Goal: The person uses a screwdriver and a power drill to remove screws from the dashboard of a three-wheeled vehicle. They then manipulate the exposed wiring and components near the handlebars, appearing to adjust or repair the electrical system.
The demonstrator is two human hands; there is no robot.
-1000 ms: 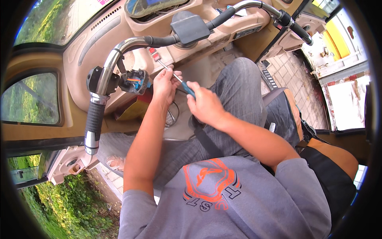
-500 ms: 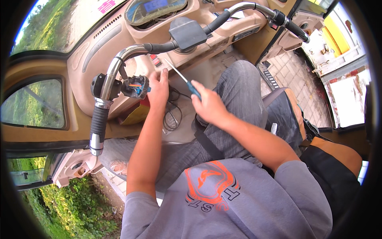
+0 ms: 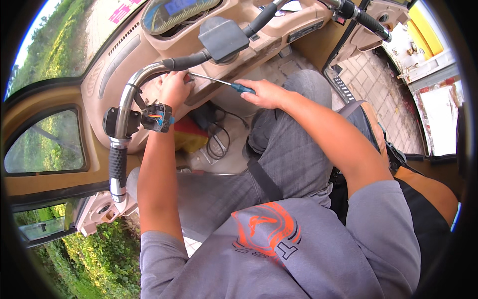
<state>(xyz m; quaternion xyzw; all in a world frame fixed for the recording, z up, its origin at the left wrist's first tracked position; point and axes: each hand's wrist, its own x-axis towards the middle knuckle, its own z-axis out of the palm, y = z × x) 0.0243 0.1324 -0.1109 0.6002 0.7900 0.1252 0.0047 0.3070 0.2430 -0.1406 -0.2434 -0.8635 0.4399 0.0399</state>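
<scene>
My right hand (image 3: 266, 94) is closed round the teal handle of a screwdriver (image 3: 242, 88). The metal shaft points left, its tip close to the fingers of my left hand (image 3: 175, 88). That hand is at the dashboard (image 3: 209, 82), under the handlebar, with its fingers bent and pressed together. What they hold, if anything, is hidden. Beside my left wrist hangs an opened black switch housing (image 3: 158, 118) on the handlebar (image 3: 130, 94), with orange and blue wires showing inside.
A square black cover (image 3: 223, 39) sits mid-handlebar, near the instrument display (image 3: 177, 12). Below the dashboard lie a black cable (image 3: 217, 144) and a red and yellow object (image 3: 191, 135). My bent knee (image 3: 306, 89) is close to my right hand. An open doorway shows paving (image 3: 368, 89) at right.
My left hand has moved up and left onto the dashboard, its fingers now bent. The screwdriver has swung flatter, its tip now by those fingers. My right hand has shifted right and up.
</scene>
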